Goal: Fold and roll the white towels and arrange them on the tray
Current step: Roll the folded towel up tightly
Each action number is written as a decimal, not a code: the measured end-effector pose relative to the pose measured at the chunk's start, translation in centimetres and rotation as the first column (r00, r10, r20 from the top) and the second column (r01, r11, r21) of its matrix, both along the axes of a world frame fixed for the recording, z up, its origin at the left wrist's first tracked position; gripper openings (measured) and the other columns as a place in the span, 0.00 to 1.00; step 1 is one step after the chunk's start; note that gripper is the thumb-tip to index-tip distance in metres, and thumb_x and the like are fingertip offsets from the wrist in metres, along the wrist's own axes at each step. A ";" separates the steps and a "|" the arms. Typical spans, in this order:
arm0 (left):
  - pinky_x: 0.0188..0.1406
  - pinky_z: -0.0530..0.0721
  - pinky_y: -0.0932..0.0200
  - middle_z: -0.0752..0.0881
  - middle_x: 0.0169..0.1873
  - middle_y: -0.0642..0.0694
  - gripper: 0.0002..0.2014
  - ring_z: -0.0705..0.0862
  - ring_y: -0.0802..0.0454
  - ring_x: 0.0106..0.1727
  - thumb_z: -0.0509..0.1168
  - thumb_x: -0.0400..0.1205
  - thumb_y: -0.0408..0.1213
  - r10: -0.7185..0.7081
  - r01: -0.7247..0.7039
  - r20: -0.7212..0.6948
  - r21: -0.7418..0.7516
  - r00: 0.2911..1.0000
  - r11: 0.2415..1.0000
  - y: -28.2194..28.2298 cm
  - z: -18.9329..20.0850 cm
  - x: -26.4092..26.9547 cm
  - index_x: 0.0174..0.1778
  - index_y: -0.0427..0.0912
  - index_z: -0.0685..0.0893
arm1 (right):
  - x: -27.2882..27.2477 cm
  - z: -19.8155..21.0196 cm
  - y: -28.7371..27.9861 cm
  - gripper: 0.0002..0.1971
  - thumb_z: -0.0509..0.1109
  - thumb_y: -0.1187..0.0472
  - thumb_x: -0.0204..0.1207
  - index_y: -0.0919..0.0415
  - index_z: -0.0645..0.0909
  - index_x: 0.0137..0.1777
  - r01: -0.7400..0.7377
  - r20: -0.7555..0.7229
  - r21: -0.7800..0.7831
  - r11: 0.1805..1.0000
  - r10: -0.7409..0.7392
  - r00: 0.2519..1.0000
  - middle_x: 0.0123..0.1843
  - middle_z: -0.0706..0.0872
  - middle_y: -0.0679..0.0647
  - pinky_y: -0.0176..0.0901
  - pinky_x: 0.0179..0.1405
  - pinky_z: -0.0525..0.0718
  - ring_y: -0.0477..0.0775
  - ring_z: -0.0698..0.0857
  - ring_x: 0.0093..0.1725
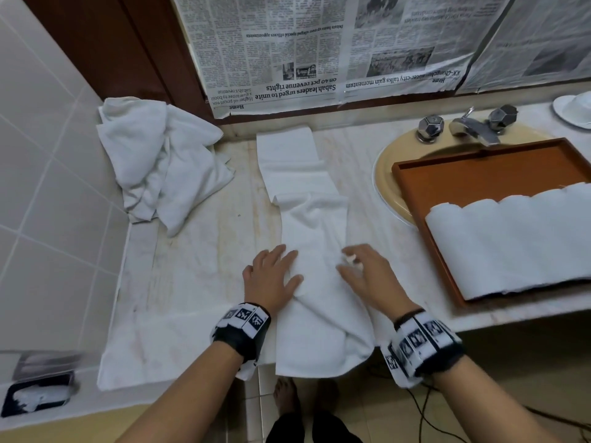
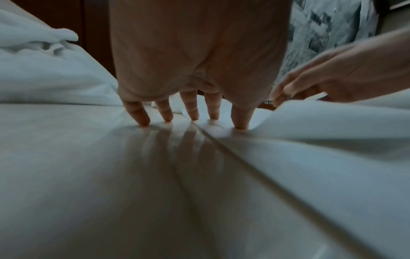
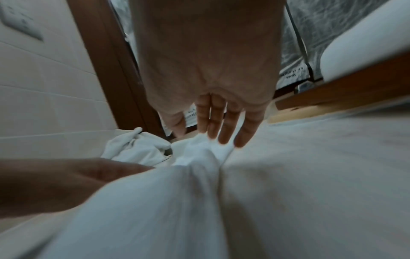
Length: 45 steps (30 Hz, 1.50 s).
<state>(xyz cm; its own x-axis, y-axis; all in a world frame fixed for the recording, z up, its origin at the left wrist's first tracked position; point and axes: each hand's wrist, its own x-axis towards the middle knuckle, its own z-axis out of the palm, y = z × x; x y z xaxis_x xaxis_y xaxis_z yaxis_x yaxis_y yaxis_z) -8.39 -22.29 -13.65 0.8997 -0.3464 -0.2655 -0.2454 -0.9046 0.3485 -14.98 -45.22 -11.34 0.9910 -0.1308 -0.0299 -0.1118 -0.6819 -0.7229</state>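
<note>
A long white towel (image 1: 315, 225), folded into a narrow strip, runs from the back of the counter to its front edge and hangs over it. My left hand (image 1: 271, 276) lies flat on the strip's left side, and its straight, spread fingers (image 2: 190, 108) press down. On the right side my right hand (image 1: 364, 273) pinches a raised fold of the towel (image 3: 199, 150) between thumb and fingers. At the right a brown tray (image 1: 479, 174) rests over the sink and holds several rolled white towels (image 1: 511, 244) side by side.
A heap of unfolded white towels (image 1: 160, 161) lies at the back left against the tiled wall. A chrome tap (image 1: 470, 126) stands behind the tray, with a white dish (image 1: 575, 110) at far right. Newspaper covers the back wall. A black holder (image 1: 35, 394) sits low left.
</note>
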 end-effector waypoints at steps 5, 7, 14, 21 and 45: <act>0.79 0.54 0.43 0.55 0.86 0.60 0.33 0.51 0.47 0.86 0.49 0.81 0.65 0.035 -0.035 -0.007 0.001 0.999 0.999 -0.4 -0.2 -0.7 0.85 0.64 0.60 | -5.3 0.2 1.7 0.25 0.75 0.46 0.76 0.53 0.75 0.69 -0.175 -0.310 -0.082 0.981 0.142 0.940 0.57 0.75 0.46 0.43 0.56 0.79 0.49 0.78 0.55; 0.80 0.54 0.43 0.55 0.86 0.59 0.30 0.51 0.47 0.86 0.55 0.85 0.61 0.051 -0.051 -0.013 -0.006 0.999 0.999 -0.5 -0.1 -0.7 0.85 0.63 0.60 | -5.8 0.4 2.2 0.17 0.72 0.49 0.77 0.55 0.78 0.61 -0.163 -0.309 -0.127 0.978 0.117 0.944 0.51 0.73 0.46 0.40 0.48 0.74 0.49 0.76 0.50; 0.79 0.56 0.42 0.59 0.85 0.58 0.31 0.54 0.46 0.85 0.60 0.84 0.59 0.067 -0.067 -0.011 -0.018 0.998 0.998 -0.4 -0.2 -0.8 0.84 0.62 0.62 | -7.5 4.1 7.7 0.10 0.63 0.53 0.84 0.55 0.73 0.61 -0.365 -0.247 -0.202 0.909 0.313 0.917 0.53 0.78 0.50 0.46 0.48 0.78 0.53 0.79 0.48; 0.75 0.66 0.43 0.69 0.78 0.55 0.31 0.64 0.44 0.78 0.65 0.81 0.59 0.085 -0.086 -0.009 -0.060 0.996 0.995 0.0 0.2 -0.1 0.82 0.61 0.68 | -8.0 0.7 13.1 0.12 0.59 0.62 0.86 0.63 0.73 0.66 -0.490 -0.285 -0.223 0.843 0.424 0.860 0.60 0.79 0.61 0.51 0.41 0.71 0.67 0.83 0.50; 0.35 0.71 0.54 0.82 0.37 0.43 0.07 0.79 0.44 0.38 0.65 0.78 0.39 0.368 -0.382 -0.125 -0.116 0.921 0.917 2.8 1.9 -5.3 0.40 0.38 0.78 | -7.6 -0.3 11.7 0.23 0.61 0.38 0.81 0.52 0.83 0.65 -0.455 -0.102 0.070 0.887 0.461 0.882 0.49 0.83 0.44 0.38 0.47 0.76 0.41 0.77 0.42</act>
<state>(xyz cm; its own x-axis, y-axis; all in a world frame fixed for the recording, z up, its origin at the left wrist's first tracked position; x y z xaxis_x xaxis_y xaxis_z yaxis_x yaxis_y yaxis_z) -13.73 -19.44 -11.73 0.9423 -0.0277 -0.3335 0.1441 -0.8658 0.4793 -22.54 -33.50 -11.67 0.9297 0.3408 -0.1399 0.1232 -0.6454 -0.7538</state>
